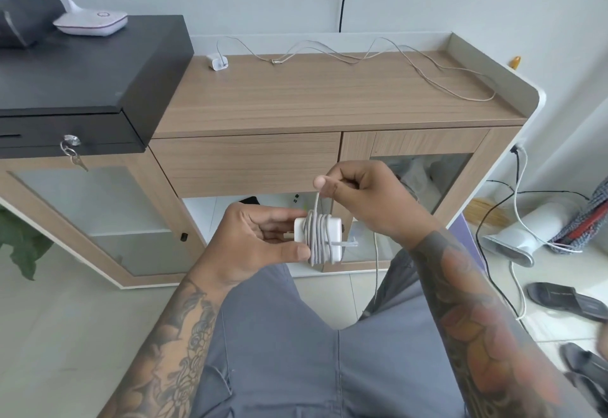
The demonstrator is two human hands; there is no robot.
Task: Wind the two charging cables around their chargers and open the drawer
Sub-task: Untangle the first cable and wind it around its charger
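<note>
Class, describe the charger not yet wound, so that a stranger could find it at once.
Start at the wooden cabinet top. At its back left corner, beside the black box, sits a small white charger. Unlike the charger in hand, its cable trails loose across the top.

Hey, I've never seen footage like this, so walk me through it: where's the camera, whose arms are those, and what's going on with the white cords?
There is no machine here. One wide camera sits on a person's head and looks down, so the two arms reaching in from the bottom are their own. The left hand grips a white charger that already has several turns of its cable wound around it. The right hand pinches that cable just above the charger, pulling it taut. Farther off, on the wooden cabinet top, lies a second charger with its cable spread out loose and unwound. Below the top, the drawer is closed. To the left sits a black box with keys in its lock.
</note>
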